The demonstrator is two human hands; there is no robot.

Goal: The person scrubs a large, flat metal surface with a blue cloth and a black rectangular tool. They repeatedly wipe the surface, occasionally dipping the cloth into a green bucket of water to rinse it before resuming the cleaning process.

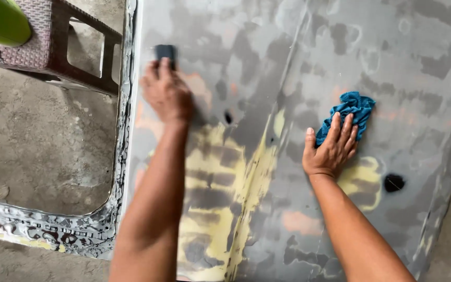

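Grey panel (298,62) is lying patched with yellow filler — left hand (167,94) is pressing a dark block (165,52) at eleven o'clock, grip closed on it; right hand (331,149) is lying flat-fingered on a blue rag (352,112) at two o'clock.

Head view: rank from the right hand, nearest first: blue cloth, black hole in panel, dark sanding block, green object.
1. Blue cloth, under the right hand.
2. Black hole, lower right on the panel.
3. Dark sanding block, under the left hand.
4. Green object, top-left corner.
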